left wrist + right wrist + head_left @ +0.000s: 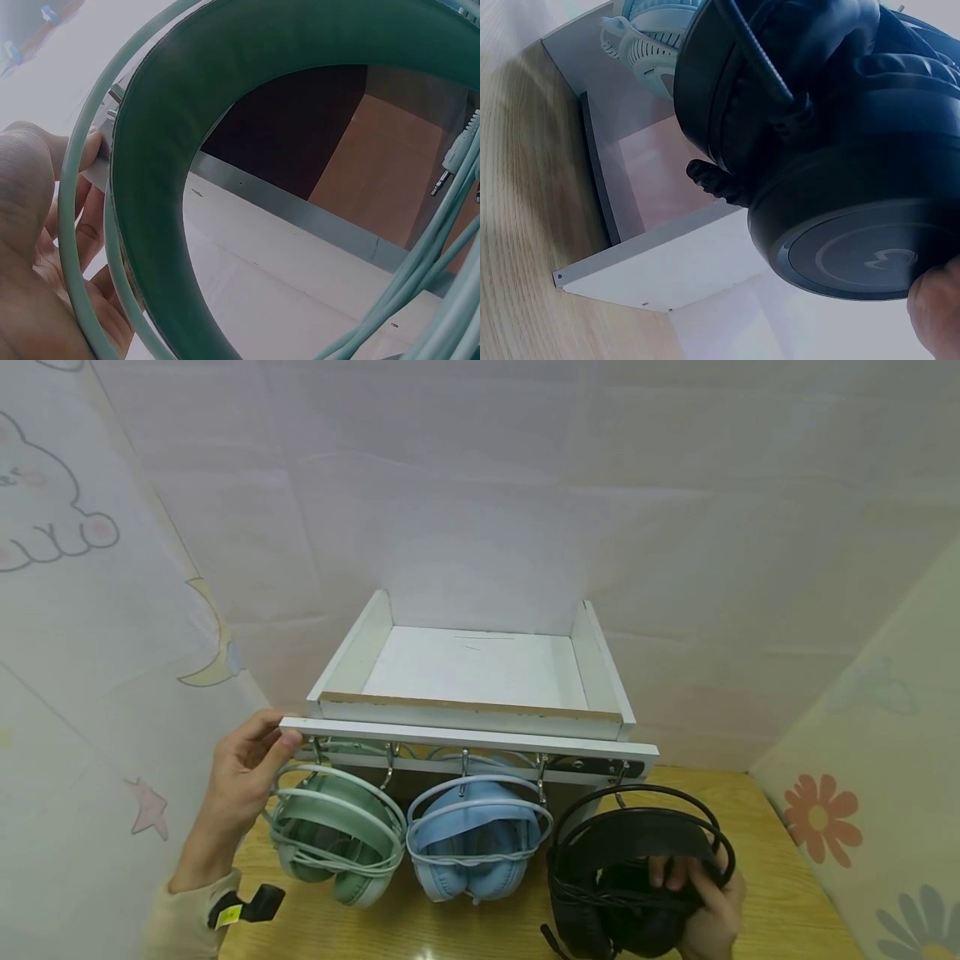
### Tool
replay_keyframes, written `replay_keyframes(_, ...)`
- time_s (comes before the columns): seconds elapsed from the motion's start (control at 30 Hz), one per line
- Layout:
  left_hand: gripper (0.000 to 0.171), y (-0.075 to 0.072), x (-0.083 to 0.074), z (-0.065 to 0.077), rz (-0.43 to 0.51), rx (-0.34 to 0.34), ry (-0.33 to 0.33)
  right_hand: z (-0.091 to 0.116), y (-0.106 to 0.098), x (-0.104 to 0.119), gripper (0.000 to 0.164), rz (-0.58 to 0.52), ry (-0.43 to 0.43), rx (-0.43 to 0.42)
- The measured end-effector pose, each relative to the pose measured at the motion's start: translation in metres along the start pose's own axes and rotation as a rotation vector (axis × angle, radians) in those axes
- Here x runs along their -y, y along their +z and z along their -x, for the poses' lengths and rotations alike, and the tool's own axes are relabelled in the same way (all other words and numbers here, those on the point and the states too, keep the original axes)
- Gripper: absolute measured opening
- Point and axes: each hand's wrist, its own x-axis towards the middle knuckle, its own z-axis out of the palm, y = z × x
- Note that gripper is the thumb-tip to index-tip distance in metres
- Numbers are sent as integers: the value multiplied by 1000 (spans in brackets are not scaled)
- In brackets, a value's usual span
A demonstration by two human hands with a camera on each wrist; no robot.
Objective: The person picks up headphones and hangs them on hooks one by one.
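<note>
My left hand [240,777] pinches the left end of a white hook rail [465,739] between thumb and fingers. Beside it hangs a green headset [337,806] with its cable looped across; in the left wrist view the green headband [150,180] fills much of the foreground. A blue headset [476,827] hangs mid-rail. At the right end, my right hand [716,902] grips a black headset [633,839] by its right ear cup, fingers showing inside the band. The black headset's band is at the rightmost hook [619,777]; I cannot tell whether the hook bears its weight.
Behind the rail stands a white shelf unit [480,668] with raised sides, on a wood-grain table [765,860]. Bare metal hooks [389,764] lie between the headsets. Patterned cloth walls [825,693] enclose the sides and back.
</note>
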Motion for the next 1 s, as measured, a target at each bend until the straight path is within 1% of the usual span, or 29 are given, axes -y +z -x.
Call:
replay_keyframes(0.17, 20, 3, 0, -1, 40, -23, 41, 2, -3, -1, 52, 25, 10, 9)
replay_keyframes(0.33, 21, 2, 0, -1, 34, -8, 36, 2, -4, -3, 51, 56, 11, 6)
replay_keyframes(0.43, 20, 2, 0, -1, 41, -11, 35, 3, -4, -4, 51, 31, 11, 8)
replay_keyframes(0.53, 19, 1, 0, -1, 22, 2, 21, 5, -5, -5, 51, 2, 11, 8)
replay_keyframes(0.6, 19, 0, -1, -1, 7, -1, 4, 5, -5, -6, 51, -10, 12, 10)
replay_keyframes(0.63, 19, 0, -1, -1, -1, 3, -1, 5, -5, -6, 51, -6, 13, 10)
replay_keyframes(0.83, 19, 0, -1, 0, 16, 11, 15, 7, -6, -6, 53, 15, 27, -3)
replay_keyframes(1.0, 19, 0, -1, -1, 16, 13, -1, 7, -9, -7, 52, 55, 37, -13)
